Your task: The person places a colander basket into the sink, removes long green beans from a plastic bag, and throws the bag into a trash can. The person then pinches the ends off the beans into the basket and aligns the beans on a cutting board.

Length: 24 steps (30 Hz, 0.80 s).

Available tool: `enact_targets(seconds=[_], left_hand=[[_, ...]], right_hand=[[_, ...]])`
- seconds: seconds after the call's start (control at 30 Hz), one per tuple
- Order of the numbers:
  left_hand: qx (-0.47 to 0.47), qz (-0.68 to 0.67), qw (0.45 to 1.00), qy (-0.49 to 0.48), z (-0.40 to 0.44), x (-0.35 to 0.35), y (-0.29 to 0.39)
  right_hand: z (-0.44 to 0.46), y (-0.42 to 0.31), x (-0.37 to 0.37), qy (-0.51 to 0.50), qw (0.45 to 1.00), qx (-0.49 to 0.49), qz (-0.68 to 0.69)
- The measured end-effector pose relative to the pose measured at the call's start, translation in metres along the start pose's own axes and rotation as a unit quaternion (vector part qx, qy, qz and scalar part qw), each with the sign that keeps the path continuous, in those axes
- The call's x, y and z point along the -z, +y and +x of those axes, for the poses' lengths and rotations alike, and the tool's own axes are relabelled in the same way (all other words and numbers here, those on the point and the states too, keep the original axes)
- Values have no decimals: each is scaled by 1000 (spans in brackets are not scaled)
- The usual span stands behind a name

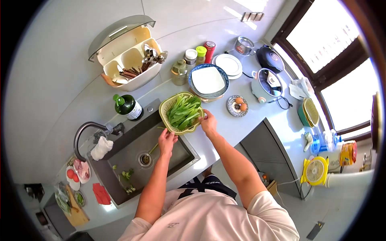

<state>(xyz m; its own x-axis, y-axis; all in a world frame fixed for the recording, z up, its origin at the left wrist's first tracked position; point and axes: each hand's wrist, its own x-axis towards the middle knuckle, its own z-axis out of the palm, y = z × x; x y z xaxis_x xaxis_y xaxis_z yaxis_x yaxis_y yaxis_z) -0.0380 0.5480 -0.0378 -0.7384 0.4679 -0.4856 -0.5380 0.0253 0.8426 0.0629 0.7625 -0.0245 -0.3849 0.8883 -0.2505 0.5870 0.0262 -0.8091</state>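
Note:
A yellow-green plastic basket (165, 107) full of leafy greens (183, 112) is at the right end of the sink (134, 148), partly over the counter. My left hand (167, 141) grips its near rim, fingers closed on the edge. On the right side of the basket, my right hand (208, 122) holds the rim with the thumb and fingers. Whether the basket rests on the counter or is lifted, I cannot tell. Scraps of greens (128, 174) lie in the sink, and a stalk lies by the drain (144, 159).
Left of the basket are a black faucet (82, 140) and a green pump bottle (128, 107). Behind it stands a blue-rimmed bowl (208, 80) with a square white plate. A plate of eggs (237, 106), an electric pot (267, 85) and a yellow fan (315, 171) are to the right.

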Motion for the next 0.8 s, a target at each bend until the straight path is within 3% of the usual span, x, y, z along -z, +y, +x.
enact_targets(seconds=[0.1, 0.2, 0.33, 0.4, 0.57, 0.8], left_hand=[[-13, 42, 999, 13, 2, -7, -2], [-12, 57, 995, 85, -1, -21, -6], [-154, 261, 927, 221, -6, -23, -36], [-213, 315, 897, 226, -29, -42, -29], [-286, 344, 885, 126, -43, -100, -33], [-315, 365, 875, -36, -51, -176, -59]], right_hand=[[13, 9, 4, -34, 999, 20, -2], [22, 18, 8, -78, 995, 55, 26], [13, 25, 32, -85, 992, 60, 71], [9, 40, 47, -100, 987, 84, 91], [7, 81, 100, -87, 985, 70, 135], [-30, 115, 190, 33, 983, -27, 178]])
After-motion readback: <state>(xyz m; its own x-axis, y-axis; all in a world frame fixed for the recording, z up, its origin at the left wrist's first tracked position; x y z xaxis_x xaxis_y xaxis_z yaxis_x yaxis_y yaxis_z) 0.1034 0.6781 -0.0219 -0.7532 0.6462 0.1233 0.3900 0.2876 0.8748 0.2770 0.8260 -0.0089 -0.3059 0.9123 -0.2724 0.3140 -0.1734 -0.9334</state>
